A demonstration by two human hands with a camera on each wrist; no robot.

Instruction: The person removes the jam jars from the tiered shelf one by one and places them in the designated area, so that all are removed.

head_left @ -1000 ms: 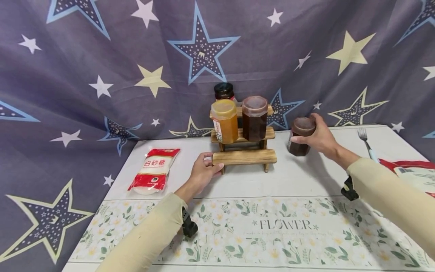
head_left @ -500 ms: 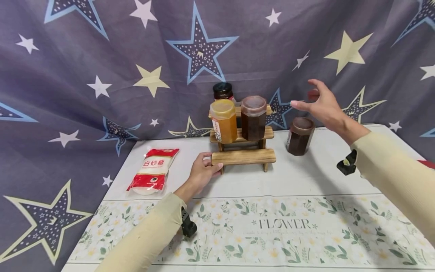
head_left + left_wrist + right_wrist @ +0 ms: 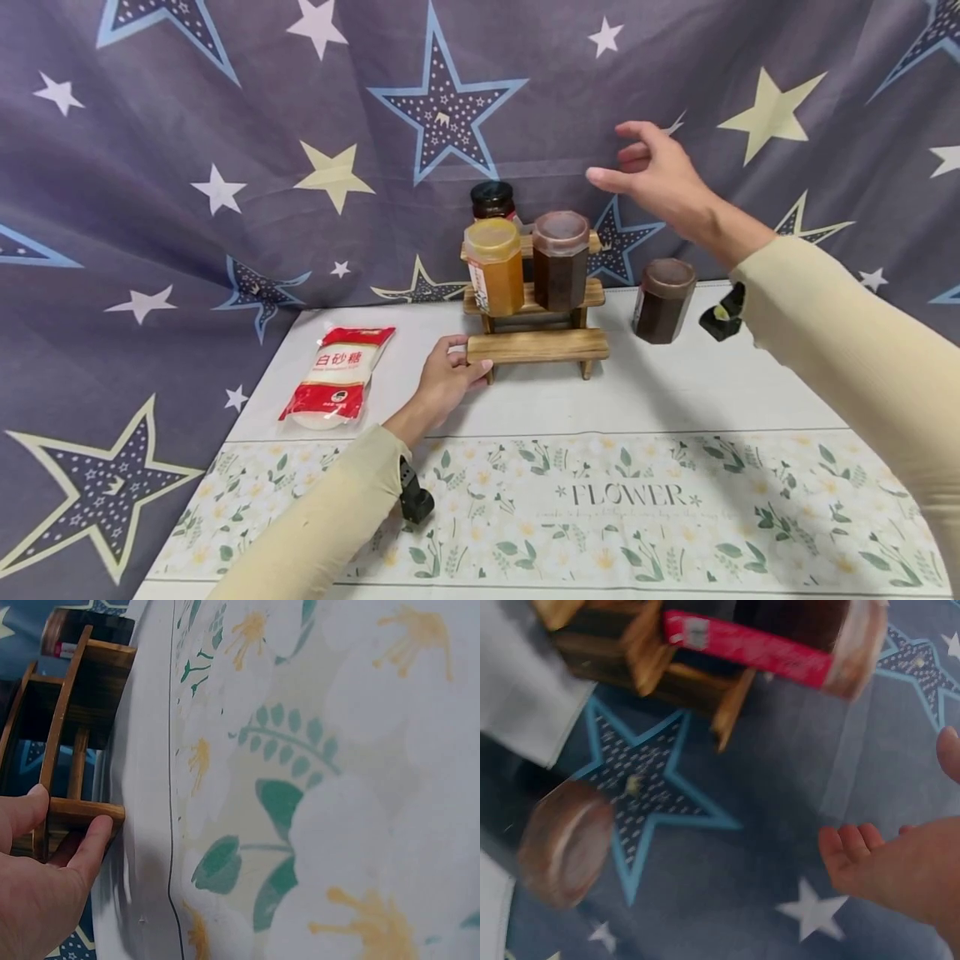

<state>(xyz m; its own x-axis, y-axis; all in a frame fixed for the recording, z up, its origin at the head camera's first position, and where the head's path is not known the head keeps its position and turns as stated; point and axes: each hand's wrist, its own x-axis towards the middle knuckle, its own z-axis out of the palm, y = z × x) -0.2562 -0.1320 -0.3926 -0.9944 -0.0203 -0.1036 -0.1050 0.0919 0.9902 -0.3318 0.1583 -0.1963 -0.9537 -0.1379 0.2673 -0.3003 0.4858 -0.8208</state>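
My left hand (image 3: pixel 444 385) grips the lower left end of a small stepped wooden rack (image 3: pixel 538 345); the left wrist view shows thumb and fingers on its wood (image 3: pixel 82 811). On the middle step stand a jar of amber honey (image 3: pixel 501 279) and a dark brown jar (image 3: pixel 561 271). Behind them, a black-lidded jar (image 3: pixel 492 198) on the top step is partly hidden. Another dark brown jar (image 3: pixel 663 304) is on the table right of the rack. My right hand (image 3: pixel 663 173), holding nothing, is raised above and between that jar and the rack, its thumb and fingers spread apart.
A red and white bag of white sugar (image 3: pixel 337 377) lies on the table at the left. A white cloth with a floral band (image 3: pixel 630 533) covers the table. Behind the rack hangs a dark star-printed curtain (image 3: pixel 262 125).
My right hand has let go of the dark brown jar on the table, risen, and moved left towards the rack. My left hand has stayed on the rack.
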